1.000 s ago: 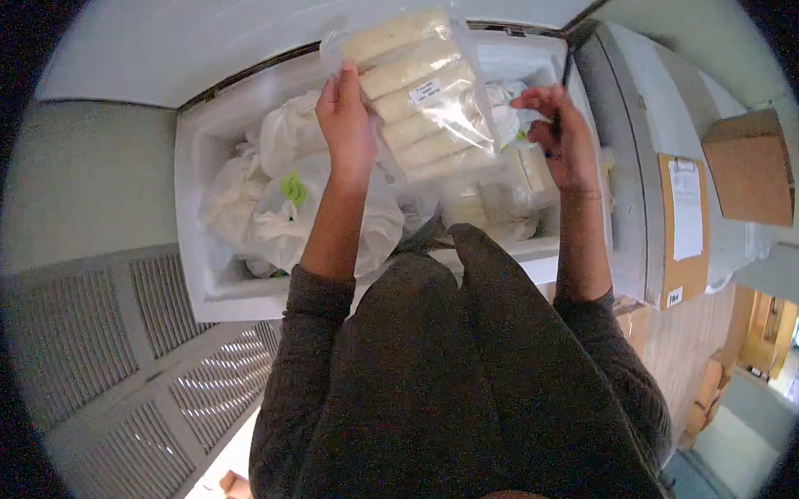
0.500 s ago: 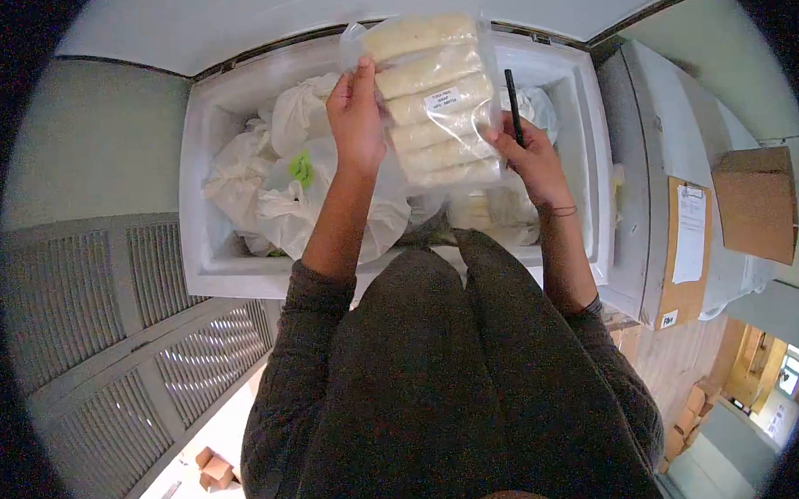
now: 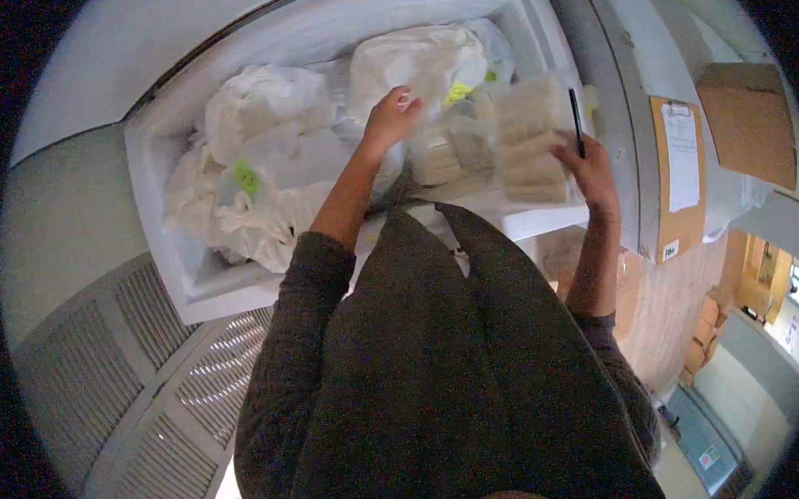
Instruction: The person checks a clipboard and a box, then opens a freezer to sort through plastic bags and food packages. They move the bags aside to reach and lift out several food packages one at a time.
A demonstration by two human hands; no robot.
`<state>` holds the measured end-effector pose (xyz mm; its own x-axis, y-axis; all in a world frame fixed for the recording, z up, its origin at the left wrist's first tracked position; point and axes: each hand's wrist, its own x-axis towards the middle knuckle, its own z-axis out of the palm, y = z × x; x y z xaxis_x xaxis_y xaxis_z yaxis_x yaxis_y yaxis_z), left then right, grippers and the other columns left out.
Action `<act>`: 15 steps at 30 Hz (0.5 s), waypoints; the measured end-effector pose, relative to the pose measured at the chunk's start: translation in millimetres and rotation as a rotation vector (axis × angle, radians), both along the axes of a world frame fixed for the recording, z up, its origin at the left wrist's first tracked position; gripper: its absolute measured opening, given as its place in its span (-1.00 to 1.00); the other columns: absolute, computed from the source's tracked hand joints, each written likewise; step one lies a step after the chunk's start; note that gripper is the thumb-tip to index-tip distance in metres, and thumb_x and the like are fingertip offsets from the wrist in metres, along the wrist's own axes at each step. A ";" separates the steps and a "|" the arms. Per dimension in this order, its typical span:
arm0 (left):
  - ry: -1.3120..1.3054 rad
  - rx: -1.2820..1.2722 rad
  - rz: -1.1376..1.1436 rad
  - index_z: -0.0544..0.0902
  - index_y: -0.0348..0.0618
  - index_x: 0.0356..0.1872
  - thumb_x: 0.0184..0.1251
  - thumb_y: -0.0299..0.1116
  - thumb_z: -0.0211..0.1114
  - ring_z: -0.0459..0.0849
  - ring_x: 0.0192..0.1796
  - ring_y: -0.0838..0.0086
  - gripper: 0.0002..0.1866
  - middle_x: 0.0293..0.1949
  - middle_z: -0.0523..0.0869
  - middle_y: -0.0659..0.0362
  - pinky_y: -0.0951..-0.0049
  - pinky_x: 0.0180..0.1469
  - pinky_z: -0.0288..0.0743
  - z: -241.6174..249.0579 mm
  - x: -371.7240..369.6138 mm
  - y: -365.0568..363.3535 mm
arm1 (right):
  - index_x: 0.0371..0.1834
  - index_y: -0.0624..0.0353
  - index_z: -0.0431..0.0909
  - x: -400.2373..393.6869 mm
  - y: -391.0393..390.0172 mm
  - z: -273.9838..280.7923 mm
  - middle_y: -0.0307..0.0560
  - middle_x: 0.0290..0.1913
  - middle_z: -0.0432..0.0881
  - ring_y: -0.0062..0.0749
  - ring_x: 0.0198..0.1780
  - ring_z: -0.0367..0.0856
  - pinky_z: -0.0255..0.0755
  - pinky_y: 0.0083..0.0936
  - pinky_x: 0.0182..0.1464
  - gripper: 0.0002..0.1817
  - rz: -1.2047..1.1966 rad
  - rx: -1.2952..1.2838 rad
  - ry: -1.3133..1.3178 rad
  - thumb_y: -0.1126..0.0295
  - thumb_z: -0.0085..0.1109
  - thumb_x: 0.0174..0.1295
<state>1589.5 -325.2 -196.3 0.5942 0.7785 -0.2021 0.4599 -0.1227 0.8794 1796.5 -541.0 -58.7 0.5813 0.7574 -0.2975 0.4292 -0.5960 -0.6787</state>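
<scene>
At the right end of the open chest freezer [image 3: 157,232], my right hand [image 3: 595,172] grips the edge of a clear plastic pack of pale rolls [image 3: 530,148], blurred by motion. A black pen [image 3: 576,120] also sticks up from that hand. My left hand [image 3: 391,122] is off the pack, its fingers apart and slightly curled, over the freezer's middle. Near it lies a white plastic bag [image 3: 410,60] with a yellow-green label [image 3: 457,92]. Between the hands, more packed pale food [image 3: 436,156] lies in the freezer.
Several white bags [image 3: 271,104] fill the freezer's left side, one with a green label [image 3: 245,177]. To the right stand a grey cabinet with a clipboard [image 3: 680,156] and a cardboard box [image 3: 747,123]. Louvred doors [image 3: 158,381] stand at the lower left.
My left hand has let go of the pack. My right hand has carried it right and lower, to the freezer's right end, still with the pen. The view has turned and shifted.
</scene>
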 end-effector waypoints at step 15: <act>0.404 0.201 -0.660 0.45 -0.04 -0.20 -0.07 -0.24 0.12 0.50 -0.22 0.17 -0.67 -0.34 0.53 -0.03 0.34 -0.21 0.36 -105.3 79.6 -20.0 | -0.55 0.28 0.44 41.0 5.4 -92.2 -0.16 -0.73 0.35 -0.52 -0.65 0.27 0.20 -0.49 -0.56 -0.69 0.617 -0.275 0.291 0.19 0.05 -0.01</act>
<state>1669.1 -345.1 -301.5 0.8561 0.3358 -0.3928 0.5149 -0.6195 0.5925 1837.5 -535.6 -150.9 -0.0580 0.7971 -0.6010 0.5672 -0.4691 -0.6769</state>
